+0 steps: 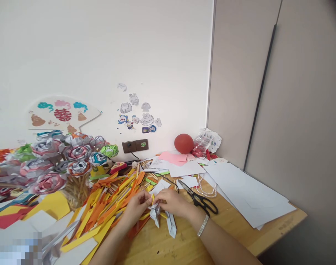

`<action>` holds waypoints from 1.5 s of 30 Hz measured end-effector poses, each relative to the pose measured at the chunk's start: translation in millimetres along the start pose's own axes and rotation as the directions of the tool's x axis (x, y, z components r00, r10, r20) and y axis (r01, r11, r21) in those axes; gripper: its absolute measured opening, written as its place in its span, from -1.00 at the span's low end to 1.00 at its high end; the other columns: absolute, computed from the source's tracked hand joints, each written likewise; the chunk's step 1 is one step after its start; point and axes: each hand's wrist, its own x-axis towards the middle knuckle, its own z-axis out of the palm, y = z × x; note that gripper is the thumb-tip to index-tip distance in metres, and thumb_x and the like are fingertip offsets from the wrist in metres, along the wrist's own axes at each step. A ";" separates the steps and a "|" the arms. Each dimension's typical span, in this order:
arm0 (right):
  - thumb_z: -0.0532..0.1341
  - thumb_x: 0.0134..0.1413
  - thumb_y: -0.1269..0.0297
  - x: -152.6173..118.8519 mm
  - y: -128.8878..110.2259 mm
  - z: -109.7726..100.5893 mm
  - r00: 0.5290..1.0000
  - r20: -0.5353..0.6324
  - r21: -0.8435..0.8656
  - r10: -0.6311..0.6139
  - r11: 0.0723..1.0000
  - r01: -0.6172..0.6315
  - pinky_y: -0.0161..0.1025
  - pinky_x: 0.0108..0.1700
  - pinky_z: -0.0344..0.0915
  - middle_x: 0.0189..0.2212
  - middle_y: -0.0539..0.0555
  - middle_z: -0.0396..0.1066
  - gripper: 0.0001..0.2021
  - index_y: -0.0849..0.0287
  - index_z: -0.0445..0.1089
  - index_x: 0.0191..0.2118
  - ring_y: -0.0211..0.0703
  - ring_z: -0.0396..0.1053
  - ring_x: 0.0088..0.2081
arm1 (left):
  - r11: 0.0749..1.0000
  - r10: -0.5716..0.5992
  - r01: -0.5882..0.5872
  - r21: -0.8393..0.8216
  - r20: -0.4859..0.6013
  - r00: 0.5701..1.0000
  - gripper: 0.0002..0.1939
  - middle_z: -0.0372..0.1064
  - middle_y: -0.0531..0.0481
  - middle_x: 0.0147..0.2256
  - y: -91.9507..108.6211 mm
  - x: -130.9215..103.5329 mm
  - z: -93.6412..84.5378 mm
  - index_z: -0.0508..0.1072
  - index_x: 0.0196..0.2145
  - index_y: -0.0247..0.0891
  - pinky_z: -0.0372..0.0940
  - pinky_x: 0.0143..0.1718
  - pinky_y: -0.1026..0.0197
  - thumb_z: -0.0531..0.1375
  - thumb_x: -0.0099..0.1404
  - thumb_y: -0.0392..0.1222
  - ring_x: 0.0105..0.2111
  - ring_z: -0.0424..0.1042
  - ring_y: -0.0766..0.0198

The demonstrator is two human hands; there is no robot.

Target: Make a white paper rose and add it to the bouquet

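Folded paper piece (157, 212), silvery grey, pinched between both hands low in the frame, just right of centre, with one pointed strip (171, 225) of it trailing down onto the wooden surface (234, 224). Left hand (136, 209) reaching in from the lower left, fingers curled and closed on the left edge of the fold, forearm running diagonally up from the bottom edge. Right hand (173, 202) coming in from the lower right, fingertips closed on the top of the same piece and touching those of the left hand, wrist carrying a beaded bracelet (203, 225). Both hands together, knuckles up, held just above the surface.

Far left: paper roses (71, 158) in grey, red and orange, bunched against the wall. Just left of the hands, a heap of orange and yellow paper strips (107, 206). Just right of the right hand, black scissors (199, 200), lying shut. Beyond these, a string of white beads (209, 189), white sheets (247, 195) spread to the right, and a red ball (183, 143) by the wall.
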 end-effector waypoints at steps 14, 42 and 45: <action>0.17 -0.06 0.57 2.8 5.1 14.7 0.991 -0.111 -0.084 -0.082 0.994 0.072 -0.28 -0.23 0.28 -0.41 0.09 0.47 -0.84 0.23 0.46 -0.38 -0.17 0.36 -0.32 | 1.000 0.010 -0.012 -0.028 -0.072 0.997 -0.63 0.23 0.11 -0.65 -1.9 0.7 2.6 0.33 -0.61 -0.29 0.10 -0.54 0.30 0.25 -0.08 0.10 -0.62 0.20 0.36; 0.21 -0.08 0.53 -0.3 0.1 7.4 0.996 -0.085 0.266 0.029 0.964 -0.005 -0.29 -0.15 0.26 -0.32 0.05 0.44 -0.81 0.18 0.47 -0.31 -0.22 0.36 -0.24 | 0.996 -0.032 0.021 -0.084 -0.136 0.990 -0.55 0.22 0.12 -0.67 -4.7 3.0 2.2 0.32 -0.62 -0.27 0.09 -0.57 0.29 0.27 -0.20 0.19 -0.64 0.19 0.37; 0.24 -0.09 0.52 0.1 0.6 9.5 0.995 -0.085 0.277 0.050 0.961 -0.025 -0.28 -0.14 0.25 -0.36 0.03 0.44 -0.85 0.17 0.47 -0.36 -0.22 0.35 -0.25 | 0.998 0.009 -0.019 -0.068 -0.140 0.990 -0.58 0.25 0.10 -0.65 -8.9 4.2 1.5 0.34 -0.61 -0.29 0.10 -0.55 0.30 0.27 -0.15 0.15 -0.62 0.21 0.36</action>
